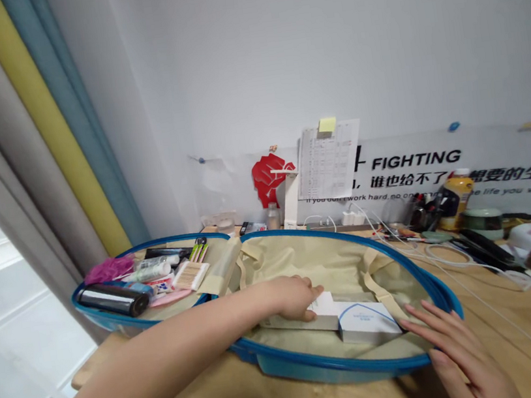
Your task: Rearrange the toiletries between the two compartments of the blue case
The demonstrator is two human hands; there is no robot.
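Note:
An open zip bag with a blue rim (289, 370) and beige lining lies on the desk. My left hand (292, 297) reaches across it and grips the end of a flat white box (295, 323), thumb on the near side. Beside that box lies a white box with a thin blue line (369, 321). My right hand (460, 353) rests with fingers spread on the bag's near right rim, holding nothing. In the bag's other half are a black cylinder (114, 299), a pink mesh sponge (110, 269), a box of cotton swabs (190, 275) and several tubes.
The bag covers the left of a wooden desk (525, 327). White cables (452, 258) run across the wood. At the back stand a yellow bottle (456, 202) and a white desk lamp (288, 199). Assorted clutter fills the right. Curtains (48, 130) hang at the left.

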